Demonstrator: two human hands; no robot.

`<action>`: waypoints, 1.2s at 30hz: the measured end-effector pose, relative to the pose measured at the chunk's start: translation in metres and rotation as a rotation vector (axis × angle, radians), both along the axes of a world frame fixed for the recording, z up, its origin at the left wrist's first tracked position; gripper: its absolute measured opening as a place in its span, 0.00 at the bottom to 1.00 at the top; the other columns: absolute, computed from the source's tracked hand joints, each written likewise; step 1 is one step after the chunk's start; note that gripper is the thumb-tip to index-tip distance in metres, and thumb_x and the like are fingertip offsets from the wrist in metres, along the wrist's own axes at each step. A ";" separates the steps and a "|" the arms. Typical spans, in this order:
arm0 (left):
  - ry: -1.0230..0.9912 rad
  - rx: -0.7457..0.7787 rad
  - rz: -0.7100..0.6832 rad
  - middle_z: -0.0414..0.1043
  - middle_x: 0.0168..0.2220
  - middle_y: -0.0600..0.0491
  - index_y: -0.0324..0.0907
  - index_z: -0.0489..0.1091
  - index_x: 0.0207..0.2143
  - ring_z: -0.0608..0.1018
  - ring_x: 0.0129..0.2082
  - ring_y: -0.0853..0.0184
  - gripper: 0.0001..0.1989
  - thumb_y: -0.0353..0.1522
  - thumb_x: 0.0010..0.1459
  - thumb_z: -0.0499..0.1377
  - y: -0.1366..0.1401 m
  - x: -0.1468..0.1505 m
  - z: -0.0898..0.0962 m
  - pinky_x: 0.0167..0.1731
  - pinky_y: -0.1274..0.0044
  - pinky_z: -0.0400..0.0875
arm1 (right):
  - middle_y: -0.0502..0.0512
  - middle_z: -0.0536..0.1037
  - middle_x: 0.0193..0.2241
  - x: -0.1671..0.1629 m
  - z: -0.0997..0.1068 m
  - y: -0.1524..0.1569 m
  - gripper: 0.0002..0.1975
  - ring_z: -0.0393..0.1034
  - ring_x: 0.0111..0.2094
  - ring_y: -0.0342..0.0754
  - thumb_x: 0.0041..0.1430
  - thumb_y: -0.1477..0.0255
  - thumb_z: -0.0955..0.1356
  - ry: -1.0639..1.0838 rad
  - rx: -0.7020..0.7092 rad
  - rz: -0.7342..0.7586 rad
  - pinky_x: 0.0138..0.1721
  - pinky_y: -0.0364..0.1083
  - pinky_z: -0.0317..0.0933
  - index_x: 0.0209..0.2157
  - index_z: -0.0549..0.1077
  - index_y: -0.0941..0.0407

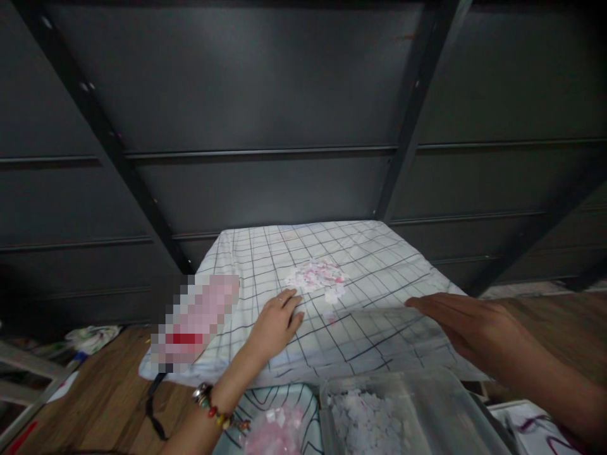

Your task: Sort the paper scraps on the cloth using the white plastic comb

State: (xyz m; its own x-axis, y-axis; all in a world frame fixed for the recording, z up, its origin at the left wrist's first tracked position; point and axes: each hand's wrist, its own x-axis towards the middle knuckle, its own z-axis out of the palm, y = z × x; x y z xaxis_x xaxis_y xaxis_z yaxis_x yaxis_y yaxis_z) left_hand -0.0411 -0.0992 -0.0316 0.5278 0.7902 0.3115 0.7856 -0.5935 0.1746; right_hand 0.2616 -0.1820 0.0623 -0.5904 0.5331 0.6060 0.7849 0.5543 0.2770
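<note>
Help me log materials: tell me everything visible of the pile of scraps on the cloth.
The pile is a low, loose heap of small, flat scraps, mostly white with pink and redder bits, perhaps paper or plastic. It lies on the white cloth with dark grid lines, a few pieces lying off its near edge. The left hand is close by its near left side; contact is unclear.

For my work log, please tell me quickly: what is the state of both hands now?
Left hand: open, fingers loosely bent beside the paper scraps; nothing visibly held.
Right hand: open, fingers extended; nothing visibly held.
</note>
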 end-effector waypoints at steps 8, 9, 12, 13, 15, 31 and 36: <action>-0.014 0.010 -0.008 0.65 0.55 0.43 0.38 0.65 0.50 0.68 0.55 0.58 0.15 0.33 0.63 0.51 0.000 0.000 -0.001 0.53 0.65 0.64 | 0.54 0.80 0.27 -0.003 0.001 -0.005 0.21 0.76 0.27 0.45 0.52 0.87 0.55 0.039 -0.056 0.047 0.27 0.42 0.72 0.34 0.75 0.60; -0.014 0.010 -0.007 0.65 0.55 0.43 0.38 0.65 0.50 0.67 0.55 0.58 0.15 0.34 0.63 0.51 0.000 0.000 -0.001 0.54 0.65 0.63 | 0.54 0.80 0.28 -0.002 0.001 -0.005 0.21 0.76 0.27 0.45 0.52 0.87 0.55 0.046 -0.059 0.046 0.28 0.42 0.72 0.34 0.75 0.59; -0.014 0.006 -0.003 0.65 0.55 0.43 0.37 0.66 0.50 0.68 0.55 0.58 0.16 0.33 0.63 0.51 0.000 0.000 0.000 0.54 0.66 0.63 | 0.54 0.80 0.28 -0.002 0.001 -0.004 0.21 0.76 0.28 0.45 0.52 0.87 0.55 0.057 -0.056 0.047 0.29 0.42 0.72 0.35 0.75 0.59; -0.016 0.005 -0.003 0.66 0.55 0.43 0.37 0.66 0.50 0.68 0.55 0.58 0.16 0.33 0.63 0.51 0.000 0.000 0.000 0.54 0.66 0.64 | 0.54 0.80 0.28 -0.002 0.001 -0.003 0.21 0.76 0.28 0.45 0.51 0.87 0.55 0.054 -0.055 0.051 0.28 0.42 0.72 0.34 0.75 0.59; -0.022 0.006 -0.007 0.66 0.54 0.43 0.37 0.66 0.50 0.68 0.55 0.58 0.15 0.33 0.63 0.51 0.000 0.000 0.000 0.53 0.65 0.64 | 0.55 0.80 0.27 -0.005 0.002 0.000 0.22 0.76 0.27 0.45 0.49 0.88 0.55 0.036 -0.061 0.062 0.27 0.42 0.71 0.33 0.75 0.59; -0.019 -0.018 0.011 0.66 0.54 0.42 0.36 0.67 0.50 0.68 0.55 0.59 0.16 0.32 0.62 0.52 -0.003 0.001 0.006 0.54 0.67 0.63 | 0.56 0.80 0.29 -0.003 0.003 0.009 0.23 0.76 0.30 0.45 0.49 0.88 0.55 -0.015 -0.132 -0.013 0.32 0.42 0.70 0.37 0.76 0.59; -0.026 -0.006 -0.002 0.66 0.55 0.42 0.36 0.66 0.50 0.68 0.55 0.58 0.16 0.32 0.62 0.52 -0.001 0.001 0.003 0.54 0.65 0.63 | 0.57 0.81 0.31 0.009 -0.003 0.006 0.23 0.76 0.32 0.46 0.51 0.86 0.56 0.034 -0.178 -0.047 0.35 0.44 0.71 0.38 0.77 0.57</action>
State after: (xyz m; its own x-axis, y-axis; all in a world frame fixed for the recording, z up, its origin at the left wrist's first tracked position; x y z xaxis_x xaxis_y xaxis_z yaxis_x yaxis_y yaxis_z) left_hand -0.0405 -0.1002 -0.0285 0.5212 0.7910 0.3203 0.7796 -0.5940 0.1983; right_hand 0.2702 -0.1762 0.0594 -0.5430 0.6602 0.5189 0.8183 0.5547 0.1507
